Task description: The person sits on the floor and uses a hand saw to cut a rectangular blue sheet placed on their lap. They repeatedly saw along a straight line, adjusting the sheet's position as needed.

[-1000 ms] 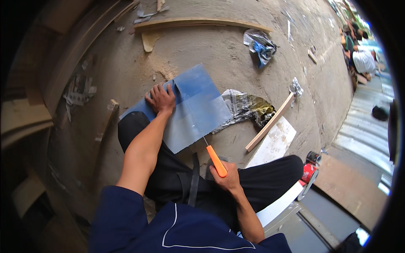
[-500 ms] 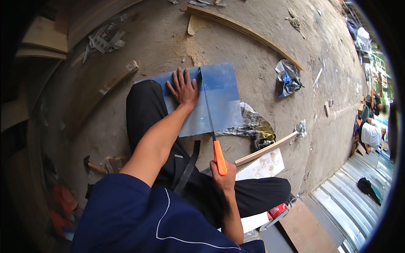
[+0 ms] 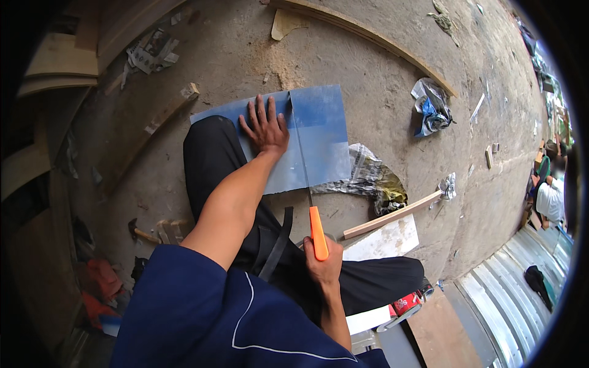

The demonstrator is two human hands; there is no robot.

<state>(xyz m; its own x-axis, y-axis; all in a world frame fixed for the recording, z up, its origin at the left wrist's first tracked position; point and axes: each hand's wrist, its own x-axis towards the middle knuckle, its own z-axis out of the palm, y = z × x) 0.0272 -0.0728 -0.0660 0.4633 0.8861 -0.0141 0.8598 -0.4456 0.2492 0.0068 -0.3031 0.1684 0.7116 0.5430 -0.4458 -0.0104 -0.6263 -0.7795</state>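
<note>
A blue-grey flat sheet (image 3: pixel 319 138) lies in front of me, its left part partly covered by my bent left knee. With fingers spread, my left hand (image 3: pixel 267 130) lies flat on the sheet, left of the saw. My right hand (image 3: pixel 323 257) is wrapped round the orange handle of a hand saw (image 3: pixel 319 233). The saw's thin dark blade runs from the handle up along the sheet to near its far edge. What lies beneath the sheet is hidden.
Crumpled newspaper (image 3: pixel 371 175) lies right of the sheet, beside a wooden strip (image 3: pixel 392 214) and a white board (image 3: pixel 386 239). A long wooden batten (image 3: pixel 368 42) crosses the floor beyond. A hammer (image 3: pixel 144 234) lies at left. Corrugated metal (image 3: pixel 500 300) is at lower right.
My right hand has drawn the saw slightly toward me. The left hand stays flat on the sheet. The view has shifted a little.
</note>
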